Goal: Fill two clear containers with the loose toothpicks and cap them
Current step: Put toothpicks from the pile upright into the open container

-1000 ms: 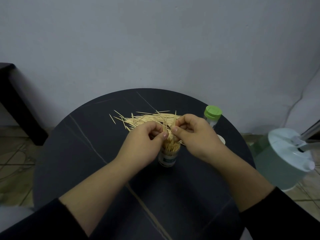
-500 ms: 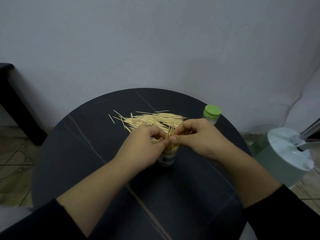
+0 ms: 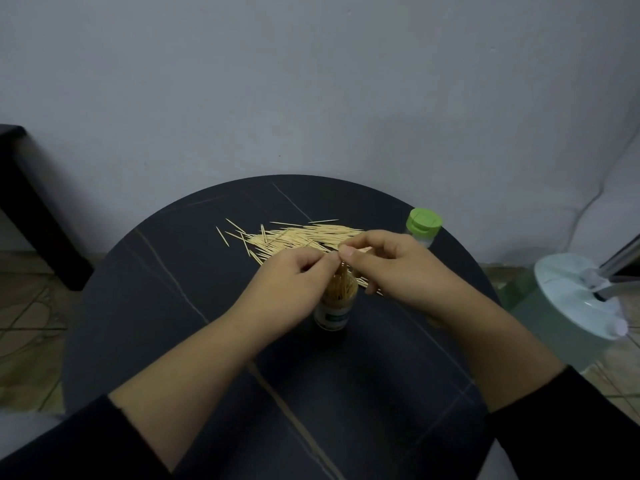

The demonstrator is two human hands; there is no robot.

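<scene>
An uncapped clear container (image 3: 335, 306) stands upright in the middle of the round black table (image 3: 166, 306), packed with toothpicks. Right above its mouth, my left hand (image 3: 287, 289) and my right hand (image 3: 388, 268) meet fingertip to fingertip, both with curled fingers pinching toothpicks. A pile of loose toothpicks (image 3: 294, 237) lies on the table just behind my hands. A second clear container with a green cap (image 3: 423, 226) stands at the back right of the table.
A pale green bucket-like appliance (image 3: 581, 306) stands on the floor to the right of the table. A dark piece of furniture (image 3: 24, 209) is at the far left. The wall is close behind the table.
Both hands have stayed over the open container, shifting slightly. The toothpicks sticking out above its mouth have gone lower into it.
</scene>
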